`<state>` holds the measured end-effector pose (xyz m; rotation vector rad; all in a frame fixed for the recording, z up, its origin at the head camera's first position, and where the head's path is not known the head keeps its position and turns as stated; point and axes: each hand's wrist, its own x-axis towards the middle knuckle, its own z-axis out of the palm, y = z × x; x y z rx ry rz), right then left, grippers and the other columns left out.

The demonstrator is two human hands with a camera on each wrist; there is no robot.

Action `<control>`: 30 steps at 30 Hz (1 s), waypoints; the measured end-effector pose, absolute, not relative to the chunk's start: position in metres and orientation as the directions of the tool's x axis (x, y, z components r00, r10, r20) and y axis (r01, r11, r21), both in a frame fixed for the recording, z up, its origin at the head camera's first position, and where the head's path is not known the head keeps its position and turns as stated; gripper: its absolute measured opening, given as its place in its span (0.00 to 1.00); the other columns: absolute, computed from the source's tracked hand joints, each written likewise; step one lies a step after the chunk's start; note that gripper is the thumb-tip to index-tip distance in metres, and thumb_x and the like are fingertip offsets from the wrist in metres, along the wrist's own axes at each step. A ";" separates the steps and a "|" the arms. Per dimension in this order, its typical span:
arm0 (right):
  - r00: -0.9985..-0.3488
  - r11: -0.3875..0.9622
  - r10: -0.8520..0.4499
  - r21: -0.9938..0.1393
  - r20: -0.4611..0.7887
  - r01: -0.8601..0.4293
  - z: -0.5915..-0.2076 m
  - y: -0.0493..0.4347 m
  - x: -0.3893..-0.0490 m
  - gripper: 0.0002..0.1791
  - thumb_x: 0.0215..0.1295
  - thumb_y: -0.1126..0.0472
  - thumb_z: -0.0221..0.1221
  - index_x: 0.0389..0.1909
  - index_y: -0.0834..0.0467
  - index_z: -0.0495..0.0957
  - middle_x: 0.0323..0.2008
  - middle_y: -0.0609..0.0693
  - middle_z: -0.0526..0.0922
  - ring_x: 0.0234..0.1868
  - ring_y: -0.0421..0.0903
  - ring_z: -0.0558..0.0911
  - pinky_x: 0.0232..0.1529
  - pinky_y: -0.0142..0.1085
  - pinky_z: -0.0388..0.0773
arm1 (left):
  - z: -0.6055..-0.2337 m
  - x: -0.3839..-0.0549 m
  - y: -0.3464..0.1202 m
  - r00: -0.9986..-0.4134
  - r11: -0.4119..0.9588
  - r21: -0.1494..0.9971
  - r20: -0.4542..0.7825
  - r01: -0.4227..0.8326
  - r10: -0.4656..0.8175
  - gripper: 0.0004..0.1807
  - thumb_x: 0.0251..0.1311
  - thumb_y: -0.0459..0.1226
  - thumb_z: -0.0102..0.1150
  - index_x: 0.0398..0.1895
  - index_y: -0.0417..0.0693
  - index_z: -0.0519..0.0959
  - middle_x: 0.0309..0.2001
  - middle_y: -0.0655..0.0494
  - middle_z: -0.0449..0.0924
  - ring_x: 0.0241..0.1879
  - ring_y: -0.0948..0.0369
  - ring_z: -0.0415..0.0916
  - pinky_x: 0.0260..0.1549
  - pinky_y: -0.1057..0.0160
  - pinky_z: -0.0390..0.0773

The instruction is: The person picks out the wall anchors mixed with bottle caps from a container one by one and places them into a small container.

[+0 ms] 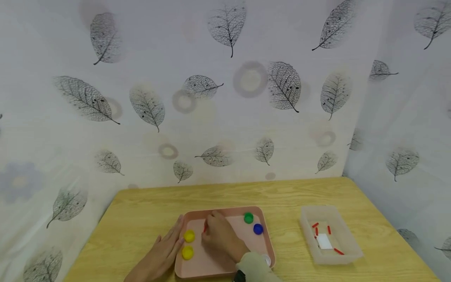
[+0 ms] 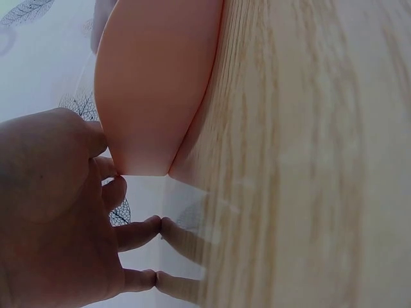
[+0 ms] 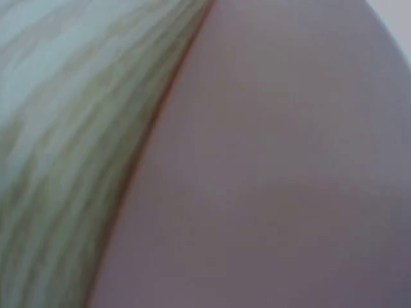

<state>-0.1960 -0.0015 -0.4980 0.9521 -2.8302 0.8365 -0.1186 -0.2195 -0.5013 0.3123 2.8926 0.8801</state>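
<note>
A pink tray [image 1: 225,270] lies on the table before me. My left hand [image 1: 163,250] rests at its left edge with fingers stretched out. In the left wrist view, fingers touch the tray wall [image 2: 154,83] and two fingertips stand on the tabletop. My right hand [image 1: 222,235] reaches over the tray's middle, its fingers curled and pinching a small red stick [image 1: 205,226], mostly hidden by the hand. Beside the left fingertips sit a yellow cap [image 1: 189,235] and another yellow cap [image 1: 188,252]. The right wrist view shows only the tray's outer wall [image 3: 257,160] and wood, blurred.
At the tray's right side are a green cap [image 1: 248,217], a blue cap [image 1: 258,229] and a white round piece [image 1: 267,259] partly behind the right sleeve. Farther right stands a translucent bin [image 1: 343,237] with several red sticks and a white card [image 1: 324,241]. A leaf-patterned curtain hangs behind.
</note>
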 end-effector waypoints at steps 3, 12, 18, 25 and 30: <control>-0.810 0.668 -0.545 -0.473 0.216 -0.575 -0.496 -0.002 -0.196 0.10 0.56 0.59 0.73 0.33 0.58 0.81 0.34 0.45 0.75 0.34 0.37 0.72 0.36 0.29 0.77 | -0.502 -0.120 -0.221 -0.973 0.811 0.562 -0.039 0.166 0.226 0.34 0.83 0.52 0.34 0.85 0.55 0.41 0.83 0.57 0.41 0.77 0.49 0.54 0.64 0.20 0.47; -0.815 0.657 -0.501 -0.484 0.292 -0.578 -0.482 0.005 -0.192 0.10 0.59 0.58 0.70 0.38 0.57 0.82 0.38 0.46 0.75 0.35 0.37 0.72 0.36 0.27 0.77 | -0.502 -0.126 -0.226 -0.970 0.810 0.556 -0.026 0.187 0.242 0.34 0.83 0.52 0.34 0.85 0.55 0.41 0.83 0.57 0.42 0.77 0.50 0.53 0.64 0.20 0.48; -0.796 0.611 -0.504 -0.513 0.335 -0.602 -0.468 0.014 -0.185 0.09 0.62 0.59 0.69 0.39 0.56 0.81 0.38 0.44 0.74 0.35 0.36 0.70 0.35 0.25 0.76 | -0.502 -0.129 -0.227 -0.969 0.808 0.557 -0.017 0.194 0.245 0.34 0.83 0.51 0.34 0.85 0.54 0.42 0.83 0.56 0.42 0.77 0.49 0.54 0.64 0.20 0.48; -0.740 0.569 -0.508 -0.473 0.441 -0.673 -0.462 0.031 -0.176 0.10 0.62 0.59 0.70 0.40 0.56 0.81 0.40 0.45 0.75 0.36 0.37 0.73 0.38 0.25 0.77 | -0.502 -0.131 -0.227 -0.970 0.798 0.575 -0.029 0.182 0.242 0.34 0.83 0.52 0.34 0.85 0.55 0.41 0.83 0.56 0.41 0.77 0.48 0.53 0.62 0.18 0.47; -0.713 0.541 -0.489 -0.466 0.503 -0.700 -0.461 0.047 -0.172 0.11 0.61 0.60 0.71 0.41 0.56 0.81 0.41 0.43 0.75 0.36 0.37 0.74 0.39 0.26 0.77 | -0.501 -0.130 -0.227 -0.967 0.800 0.564 -0.007 0.205 0.253 0.34 0.84 0.50 0.35 0.85 0.53 0.42 0.83 0.56 0.41 0.77 0.48 0.54 0.62 0.19 0.49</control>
